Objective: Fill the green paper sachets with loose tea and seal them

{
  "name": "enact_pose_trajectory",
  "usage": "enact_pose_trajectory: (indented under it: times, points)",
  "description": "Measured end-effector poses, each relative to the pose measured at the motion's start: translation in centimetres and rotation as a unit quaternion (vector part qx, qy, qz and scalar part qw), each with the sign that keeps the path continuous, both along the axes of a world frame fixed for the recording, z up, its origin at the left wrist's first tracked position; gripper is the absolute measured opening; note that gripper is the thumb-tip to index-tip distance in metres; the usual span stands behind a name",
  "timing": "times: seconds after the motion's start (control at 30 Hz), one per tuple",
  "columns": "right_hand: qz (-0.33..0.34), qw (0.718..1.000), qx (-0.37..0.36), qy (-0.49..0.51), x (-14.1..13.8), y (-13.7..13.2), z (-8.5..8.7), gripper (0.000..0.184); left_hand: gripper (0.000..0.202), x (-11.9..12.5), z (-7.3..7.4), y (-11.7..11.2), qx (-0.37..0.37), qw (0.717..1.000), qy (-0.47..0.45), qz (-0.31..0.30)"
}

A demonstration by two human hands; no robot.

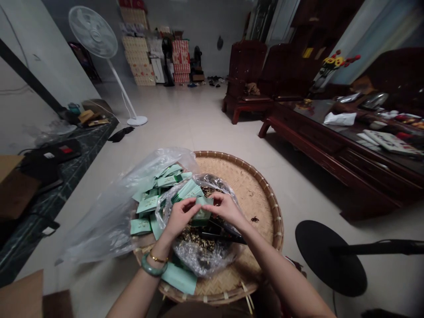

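My left hand (181, 217) and my right hand (227, 209) pinch the top edge of a small green packet (201, 215) between them. It is above an open clear plastic bag (212, 260) of loose, dark and yellowish dried material (190, 237). A black, long-handled tool (225, 234) lies on that material beneath my right hand; its kind I cannot make out. Just beyond my left hand, a fanned stack of green packets (188, 191) rests on the bag. More green packets (148, 204) are heaped to the left. A flat green packet (179, 278) lies near my left wrist.
Everything rests on a round woven bamboo tray (256, 185). A large translucent plastic bag (109, 221) spreads over its left side. A black round stand base (331, 258) is at right, near a dark wooden table (318, 145). A white fan (132, 110) stands farther back.
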State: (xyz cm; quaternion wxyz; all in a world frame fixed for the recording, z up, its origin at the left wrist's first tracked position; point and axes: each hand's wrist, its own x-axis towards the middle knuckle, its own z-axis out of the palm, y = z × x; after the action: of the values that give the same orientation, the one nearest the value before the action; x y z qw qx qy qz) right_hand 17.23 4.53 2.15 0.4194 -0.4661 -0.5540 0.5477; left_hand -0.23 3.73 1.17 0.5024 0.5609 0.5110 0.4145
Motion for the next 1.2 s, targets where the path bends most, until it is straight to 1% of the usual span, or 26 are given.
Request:
enact_pose_trajectory:
  times: [0.03,0.1,0.17,0.33,0.5,0.57,0.67,0.73,0.83,0.93,1.0,1.13,1.2]
  points:
    - [0.001,1.0,-0.01,0.011,0.0,0.0,0.0,0.036,0.032,0.1,0.2,0.0,0.005,1.0,0.017,0.006]
    - [0.001,0.998,-0.041,0.04,0.2,0.0,0.0,0.037,0.031,0.3,0.4,-0.1,0.012,0.999,0.038,0.009]
    - [-0.008,0.996,-0.072,0.061,0.4,0.0,-0.1,0.037,0.032,0.5,0.4,-0.3,0.009,0.999,0.031,0.007]
    - [-0.04,0.991,-0.097,0.082,0.4,-0.1,-0.4,0.035,0.035,0.9,0.3,-0.6,-0.042,0.998,-0.035,0.002]
    - [-0.046,0.99,-0.095,0.089,-0.3,-0.2,-0.8,0.037,0.044,1.2,0.2,-0.7,-0.12,0.985,-0.113,-0.04]
    - [-0.05,0.988,-0.092,0.114,-0.5,-0.4,-1.0,0.039,0.047,1.3,0.0,-0.7,-0.136,0.981,-0.132,-0.025]
    - [-0.081,0.985,-0.069,0.137,-0.6,-0.9,-1.2,0.04,0.049,1.4,-0.5,-0.6,-0.132,0.976,-0.171,0.022]
    - [-0.087,0.989,-0.048,0.114,-0.7,-1.5,-1.5,0.036,0.047,1.5,-0.8,-0.6,-0.115,0.975,-0.184,0.054]
    - [-0.095,0.994,0.003,0.054,-1.1,-2.2,-1.9,0.028,0.042,1.6,-1.2,-0.8,-0.08,0.977,-0.171,0.099]
    - [-0.128,0.99,0.059,0.015,-1.8,-2.6,-2.4,0.023,0.041,1.8,-1.6,-1.0,-0.057,0.978,-0.167,0.116]
    - [-0.132,0.989,0.072,0.006,-2.2,-2.7,-2.6,0.022,0.042,2.0,-2.0,-1.1,-0.043,0.976,-0.173,0.124]
    - [-0.134,0.986,0.095,-0.019,-2.8,-2.9,-3.1,0.023,0.045,2.5,-3.0,-1.4,0.001,0.965,-0.203,0.165]
    - [-0.135,0.983,0.115,-0.042,-3.0,-3.0,-3.3,0.024,0.047,2.6,-3.3,-1.5,0.005,0.962,-0.216,0.167]
